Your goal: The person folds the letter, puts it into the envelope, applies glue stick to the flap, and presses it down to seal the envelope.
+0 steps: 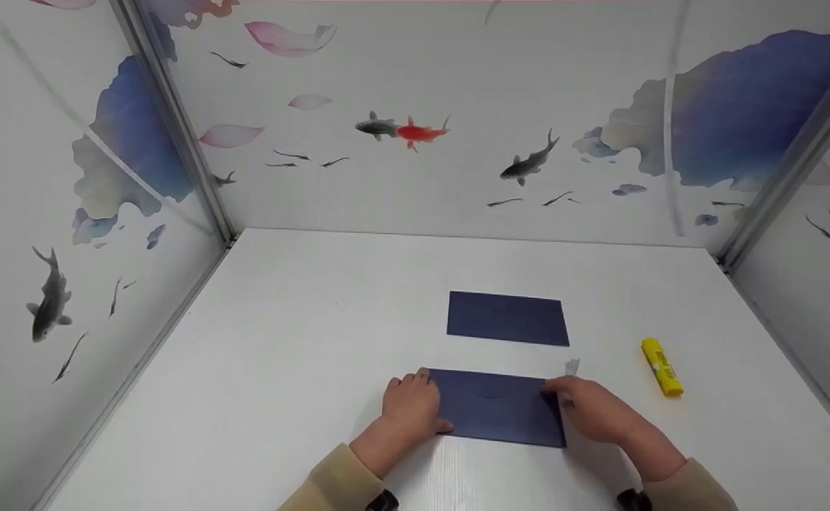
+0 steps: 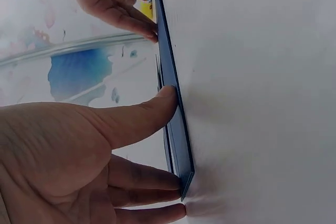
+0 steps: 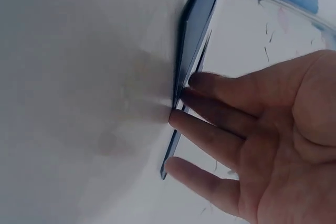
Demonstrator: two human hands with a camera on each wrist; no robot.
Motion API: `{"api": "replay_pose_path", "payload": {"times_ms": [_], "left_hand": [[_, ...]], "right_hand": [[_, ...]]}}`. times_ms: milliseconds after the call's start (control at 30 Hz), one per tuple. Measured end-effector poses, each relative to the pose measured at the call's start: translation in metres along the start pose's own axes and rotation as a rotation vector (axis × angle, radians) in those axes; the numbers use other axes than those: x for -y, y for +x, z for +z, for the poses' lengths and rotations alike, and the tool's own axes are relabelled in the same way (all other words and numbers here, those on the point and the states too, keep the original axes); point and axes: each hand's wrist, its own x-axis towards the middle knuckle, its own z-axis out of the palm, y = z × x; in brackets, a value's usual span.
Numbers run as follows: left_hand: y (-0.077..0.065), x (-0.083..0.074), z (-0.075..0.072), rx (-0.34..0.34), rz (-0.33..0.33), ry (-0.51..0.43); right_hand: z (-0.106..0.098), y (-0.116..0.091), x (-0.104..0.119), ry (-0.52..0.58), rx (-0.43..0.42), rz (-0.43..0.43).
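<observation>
A dark blue folded sheet of paper [image 1: 496, 411] lies flat on the white table, with a second dark blue sheet [image 1: 507, 318] beyond it. My left hand [image 1: 412, 406] rests at the folded sheet's left end. Its thumb [image 2: 167, 94] touches the near long edge while the other fingers [image 2: 149, 179] stretch along the short side. At the right end, my right hand [image 1: 592, 408] touches the far corner, its forefinger reaching over the top. Straight fingers [image 3: 210, 135] meet the sheet's edge in the right wrist view. Layers part slightly along the edge.
A yellow glue stick [image 1: 662, 367] lies to the right of the sheets. A small whitish translucent scrap [image 1: 571, 367] is just beyond my right hand. White walls [image 1: 457, 191] printed with fish and petals enclose the table on the left, back and right.
</observation>
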Motion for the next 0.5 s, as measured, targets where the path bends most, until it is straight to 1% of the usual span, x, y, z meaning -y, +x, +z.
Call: {"api": "replay_pose_path", "payload": {"times_ms": [67, 133, 200, 233, 300, 367, 400, 433, 500], "left_hand": [[-0.002, -0.003, -0.001, -0.036, -0.013, 0.009], [-0.004, -0.009, -0.001, -0.069, -0.020, 0.023], [-0.007, -0.018, -0.003, -0.083, -0.003, 0.040], [-0.008, -0.023, -0.003, -0.074, 0.011, 0.041], [-0.009, -0.033, -0.003, -0.020, 0.049, 0.023], [-0.008, -0.041, -0.002, 0.055, 0.079, -0.008], [-0.006, -0.044, -0.001, 0.090, 0.083, -0.012], [-0.005, -0.046, 0.000, 0.118, 0.083, 0.001], [-0.002, -0.048, 0.002, 0.144, 0.078, 0.037]], "right_hand": [[0.002, 0.000, 0.007, 0.017, -0.064, 0.000], [0.007, 0.001, 0.018, 0.006, -0.102, -0.031], [0.013, 0.000, 0.029, -0.030, -0.098, -0.083], [0.017, 0.001, 0.035, -0.047, -0.081, -0.100], [0.023, 0.002, 0.046, -0.094, -0.028, -0.113], [0.027, 0.004, 0.054, -0.159, 0.034, -0.091], [0.029, 0.004, 0.058, -0.188, 0.059, -0.075], [0.030, 0.005, 0.061, -0.215, 0.077, -0.061], [0.032, 0.006, 0.065, -0.259, 0.091, -0.048]]}}
